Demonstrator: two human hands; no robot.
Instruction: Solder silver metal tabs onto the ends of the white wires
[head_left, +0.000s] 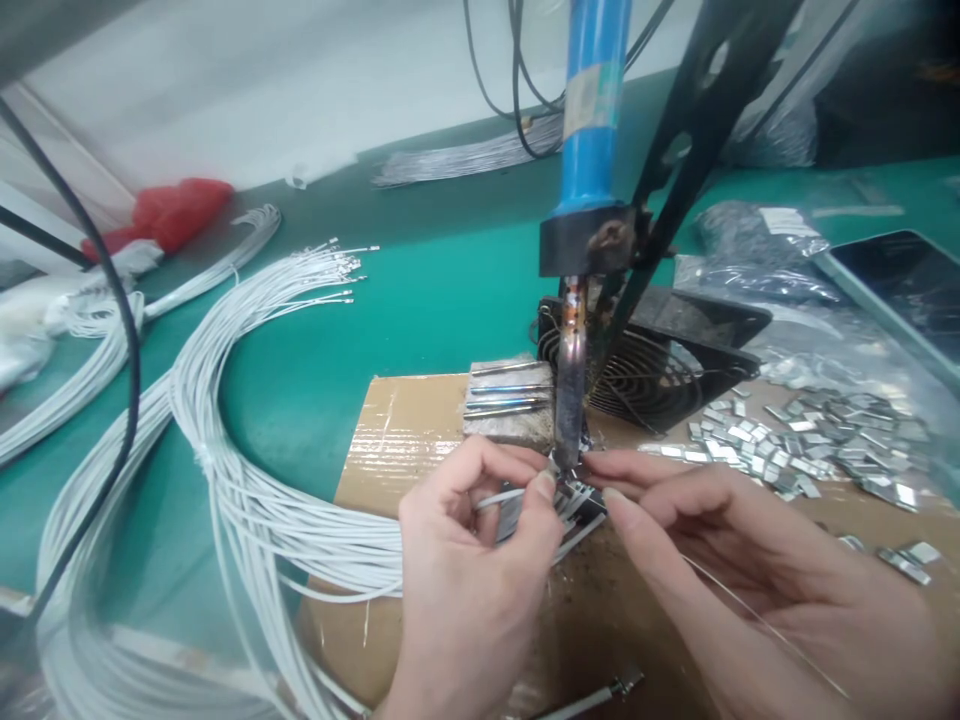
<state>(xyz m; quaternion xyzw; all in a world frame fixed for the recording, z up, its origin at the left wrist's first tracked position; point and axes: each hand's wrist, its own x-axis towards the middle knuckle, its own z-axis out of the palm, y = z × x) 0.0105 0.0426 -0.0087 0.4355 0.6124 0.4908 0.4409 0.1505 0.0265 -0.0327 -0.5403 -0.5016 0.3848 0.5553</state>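
A blue-handled soldering iron hangs tip-down from a black metal bracket. Close by its tip, my left hand pinches a white wire between thumb and forefinger. Just right of the tip, my right hand is closed on a thin strand of solder wire, which trails back past the palm. Several white wire ends lie under the fingertips, partly hidden by them. A big bundle of white wires runs in from the left behind my left hand.
A cardboard sheet covers the work area. Behind the iron stand a grey block with metal rods and a black fan. Small metal pieces are heaped at right, near plastic bags. A black cable crosses the left side.
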